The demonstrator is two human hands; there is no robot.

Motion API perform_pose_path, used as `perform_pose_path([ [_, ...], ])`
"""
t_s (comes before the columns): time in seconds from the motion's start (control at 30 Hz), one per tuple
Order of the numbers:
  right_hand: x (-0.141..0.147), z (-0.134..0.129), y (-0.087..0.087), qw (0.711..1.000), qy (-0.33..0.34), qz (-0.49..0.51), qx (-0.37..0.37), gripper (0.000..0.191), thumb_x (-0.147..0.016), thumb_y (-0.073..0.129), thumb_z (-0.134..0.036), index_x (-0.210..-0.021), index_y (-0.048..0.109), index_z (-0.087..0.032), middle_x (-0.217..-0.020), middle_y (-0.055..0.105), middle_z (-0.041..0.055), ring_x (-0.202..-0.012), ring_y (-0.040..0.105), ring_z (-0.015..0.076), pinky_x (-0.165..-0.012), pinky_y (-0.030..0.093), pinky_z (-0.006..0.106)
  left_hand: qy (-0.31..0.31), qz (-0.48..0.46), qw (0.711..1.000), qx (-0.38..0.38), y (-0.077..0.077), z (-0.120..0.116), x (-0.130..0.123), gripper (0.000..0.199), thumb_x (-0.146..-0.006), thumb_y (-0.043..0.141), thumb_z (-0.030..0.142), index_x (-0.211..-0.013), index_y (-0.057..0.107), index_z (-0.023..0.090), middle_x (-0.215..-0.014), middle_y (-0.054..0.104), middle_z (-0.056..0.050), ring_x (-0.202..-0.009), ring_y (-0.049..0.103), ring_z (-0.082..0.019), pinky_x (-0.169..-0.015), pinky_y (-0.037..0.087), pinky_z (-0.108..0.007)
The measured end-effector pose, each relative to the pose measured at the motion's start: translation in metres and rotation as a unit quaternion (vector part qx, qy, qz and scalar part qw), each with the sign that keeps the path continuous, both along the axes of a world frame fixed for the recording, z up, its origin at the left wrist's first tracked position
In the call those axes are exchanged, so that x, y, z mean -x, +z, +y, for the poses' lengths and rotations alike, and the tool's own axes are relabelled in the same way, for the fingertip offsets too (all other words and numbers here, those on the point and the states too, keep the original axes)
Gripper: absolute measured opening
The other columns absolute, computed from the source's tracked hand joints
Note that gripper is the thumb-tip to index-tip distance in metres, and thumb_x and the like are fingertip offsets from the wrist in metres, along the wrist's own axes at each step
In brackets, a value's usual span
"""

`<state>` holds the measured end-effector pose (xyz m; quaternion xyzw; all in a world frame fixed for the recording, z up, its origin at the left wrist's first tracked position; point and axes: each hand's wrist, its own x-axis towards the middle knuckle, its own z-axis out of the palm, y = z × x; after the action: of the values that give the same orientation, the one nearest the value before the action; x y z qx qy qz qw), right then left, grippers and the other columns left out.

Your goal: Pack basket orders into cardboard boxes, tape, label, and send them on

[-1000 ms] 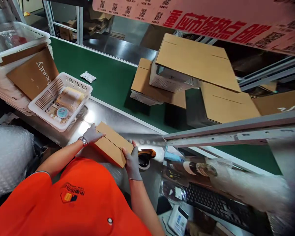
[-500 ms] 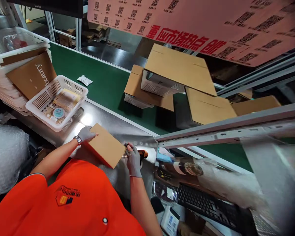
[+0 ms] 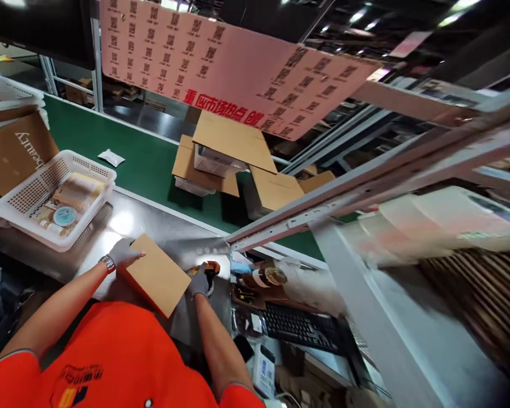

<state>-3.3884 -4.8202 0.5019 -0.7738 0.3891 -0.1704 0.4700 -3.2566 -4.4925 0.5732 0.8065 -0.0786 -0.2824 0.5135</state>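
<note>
A closed brown cardboard box (image 3: 158,275) lies at an angle on the metal bench in front of my orange shirt. My left hand (image 3: 125,253), in a grey glove, grips its far left end, the thumb on top. At the opposite end, my gloved right hand (image 3: 199,281) is closed on an orange and black tape dispenser (image 3: 212,268), right beside the box. Part of the dispenser and most of my right fingers are hidden by that hand.
A white basket (image 3: 15,204) with packaged goods stands left, by a brown "beauty" box (image 3: 19,150). A green conveyor (image 3: 148,164) carries a small white packet (image 3: 111,157) and open cartons (image 3: 233,139). A metal post (image 3: 374,294), keyboard (image 3: 304,328) and bottle (image 3: 266,276) are right.
The view has swung right, so everything sits further left. My right hand has shifted slightly from the box end onto the tape dispenser. My left hand stays on the box.
</note>
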Motion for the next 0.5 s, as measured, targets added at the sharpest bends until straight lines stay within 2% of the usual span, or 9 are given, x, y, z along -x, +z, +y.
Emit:
perform_pose_path([
  [0.07,0.002,-0.009,0.011,0.998,-0.044,-0.031,-0.030,0.035,-0.068,0.072,-0.051,-0.085,0.051,-0.029,-0.068,0.061,-0.0006,-0.076,0.069,0.0287,-0.080,0.057,0.047,-0.005,0.004,1.000,0.010,0.000,0.000,-0.001,0.046,-0.074,0.086,0.047,-0.107,0.084,0.015,-0.099,0.087,-0.009,-0.090,0.080,-0.027,-0.075,0.057,-0.030],
  [0.17,0.010,-0.015,0.045,0.989,-0.063,-0.105,-0.084,0.041,-0.071,0.066,-0.056,-0.099,0.056,-0.027,-0.086,0.071,0.0016,-0.082,0.071,0.0242,-0.077,0.061,0.039,-0.011,0.011,1.000,0.005,0.001,-0.002,-0.005,0.046,-0.072,0.086,0.049,-0.104,0.083,0.016,-0.096,0.086,-0.008,-0.090,0.080,-0.028,-0.074,0.057,-0.030],
  [0.27,0.023,0.000,0.087,0.948,-0.031,-0.242,-0.204,0.049,-0.078,0.071,-0.054,-0.117,0.063,-0.026,-0.108,0.077,0.0030,-0.093,0.075,0.0219,-0.080,0.064,0.035,-0.020,-0.001,1.000,-0.005,0.003,-0.008,-0.009,0.041,-0.072,0.086,0.048,-0.099,0.082,0.017,-0.094,0.085,-0.007,-0.089,0.079,-0.027,-0.072,0.056,-0.029],
  [0.33,0.028,0.023,0.108,0.916,0.003,-0.297,-0.268,0.046,-0.086,0.076,-0.055,-0.122,0.067,-0.028,-0.111,0.078,0.0020,-0.091,0.074,0.0203,-0.075,0.064,0.033,-0.031,-0.002,0.999,-0.009,0.004,-0.013,-0.011,0.036,-0.074,0.085,0.047,-0.093,0.081,0.017,-0.088,0.083,-0.007,-0.084,0.077,-0.026,-0.070,0.055,-0.029],
  [0.4,0.028,0.051,0.117,0.917,0.036,-0.280,-0.282,0.043,-0.090,0.078,-0.059,-0.119,0.070,-0.028,-0.101,0.077,0.0004,-0.078,0.070,0.0185,-0.067,0.061,0.031,-0.041,0.008,0.999,-0.004,0.003,-0.018,-0.013,0.034,-0.077,0.083,0.049,-0.090,0.079,0.018,-0.082,0.081,-0.006,-0.078,0.074,-0.024,-0.068,0.053,-0.029],
  [0.5,0.022,0.086,0.109,0.944,0.089,-0.229,-0.222,0.044,-0.086,0.082,-0.064,-0.102,0.076,-0.024,-0.087,0.074,0.0015,-0.074,0.067,0.0193,-0.068,0.059,0.033,-0.047,0.000,0.999,-0.012,0.004,-0.019,-0.017,0.033,-0.082,0.077,0.052,-0.088,0.077,0.019,-0.076,0.077,-0.002,-0.073,0.070,-0.022,-0.067,0.050,-0.028],
])
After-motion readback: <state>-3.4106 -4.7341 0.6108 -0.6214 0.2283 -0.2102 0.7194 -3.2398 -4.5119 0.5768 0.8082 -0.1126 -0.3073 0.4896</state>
